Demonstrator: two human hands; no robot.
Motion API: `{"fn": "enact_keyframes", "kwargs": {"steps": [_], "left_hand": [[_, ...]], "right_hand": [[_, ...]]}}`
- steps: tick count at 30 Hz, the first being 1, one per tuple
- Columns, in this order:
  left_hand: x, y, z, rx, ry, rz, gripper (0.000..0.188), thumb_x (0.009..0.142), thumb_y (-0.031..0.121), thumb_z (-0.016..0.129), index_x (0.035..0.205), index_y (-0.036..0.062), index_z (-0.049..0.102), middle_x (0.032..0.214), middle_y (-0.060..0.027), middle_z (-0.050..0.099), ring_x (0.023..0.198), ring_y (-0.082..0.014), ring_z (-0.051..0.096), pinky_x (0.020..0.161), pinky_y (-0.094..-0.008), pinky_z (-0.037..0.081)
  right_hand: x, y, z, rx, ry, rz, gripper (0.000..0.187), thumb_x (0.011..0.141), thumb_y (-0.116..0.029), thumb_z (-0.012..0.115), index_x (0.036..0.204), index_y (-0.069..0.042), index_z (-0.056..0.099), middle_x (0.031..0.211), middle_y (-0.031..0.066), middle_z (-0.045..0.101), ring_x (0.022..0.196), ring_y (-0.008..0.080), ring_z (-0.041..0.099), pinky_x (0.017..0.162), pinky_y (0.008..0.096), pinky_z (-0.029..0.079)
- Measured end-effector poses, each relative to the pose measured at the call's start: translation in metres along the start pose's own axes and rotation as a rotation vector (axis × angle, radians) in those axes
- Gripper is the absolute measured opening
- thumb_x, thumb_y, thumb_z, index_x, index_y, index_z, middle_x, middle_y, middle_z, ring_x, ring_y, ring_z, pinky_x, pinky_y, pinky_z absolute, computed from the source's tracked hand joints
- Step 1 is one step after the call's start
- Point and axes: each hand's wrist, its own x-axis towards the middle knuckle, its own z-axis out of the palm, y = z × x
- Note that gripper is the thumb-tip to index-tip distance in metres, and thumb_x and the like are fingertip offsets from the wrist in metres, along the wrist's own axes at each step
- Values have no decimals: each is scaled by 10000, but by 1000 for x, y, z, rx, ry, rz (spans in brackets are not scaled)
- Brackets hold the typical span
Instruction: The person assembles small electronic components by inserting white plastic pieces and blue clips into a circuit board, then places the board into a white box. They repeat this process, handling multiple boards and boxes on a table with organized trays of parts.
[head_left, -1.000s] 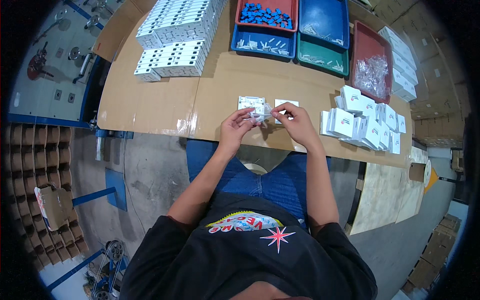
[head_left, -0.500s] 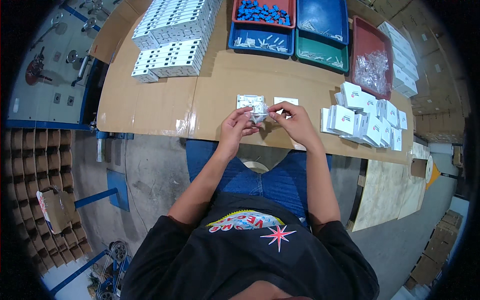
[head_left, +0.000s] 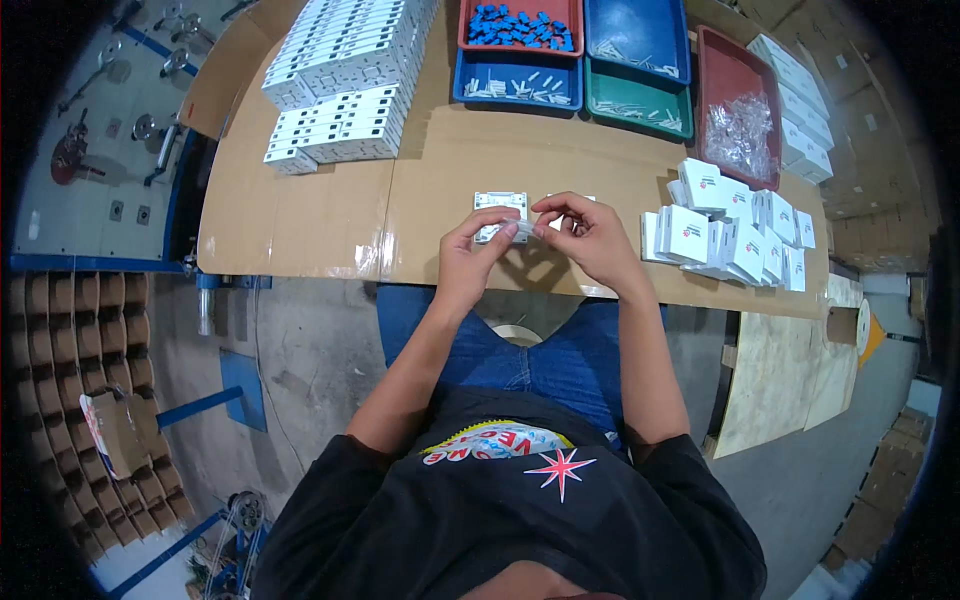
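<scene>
A small clear plastic bag (head_left: 522,228) is pinched between the fingertips of both hands, just above the near part of the table. My left hand (head_left: 470,256) grips its left side with thumb and fingers. On the other side my right hand (head_left: 592,245) has its thumb and fingers closed on the bag's right end. What the bag contains is too small to make out. Right behind my left fingers lies a white square plastic frame (head_left: 500,198), partly covered by them. My right hand hides most of another white flat piece (head_left: 553,198).
Stacked white plates (head_left: 345,120) stand at the far left. Trays at the back hold blue parts (head_left: 520,28), white pins (head_left: 520,88) and clear bags (head_left: 740,135). A pile of small white boxes (head_left: 735,235) lies to the right. The cardboard-covered table (head_left: 300,225) ends near my lap.
The bag has gone from a spread, crumpled shape to a narrower, flatter one between my fingers. My right fingers have curled up a little; the view has shifted slightly.
</scene>
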Motion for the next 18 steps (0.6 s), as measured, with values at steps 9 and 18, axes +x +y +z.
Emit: {"fn": "enact_keyframes", "kwargs": {"steps": [9,18], "left_hand": [[-4,33,14,-193,144,8,145,1006,48,701,1135,10,755,1172,-97,738,1148,-175,654,999,-311,517],[-8,34,22,-208,178,-30,148,1009,68,713,1129,-7,755,1104,-70,760,1056,-139,675,973,-303,519]], "right_hand": [[-6,-10,16,114,132,-40,119,933,-43,756,1050,-21,770,913,-8,722,775,55,562,676,231,435],[-11,-12,19,152,144,-50,87,941,-43,744,1027,-28,743,885,-30,673,757,18,523,602,197,383]]}}
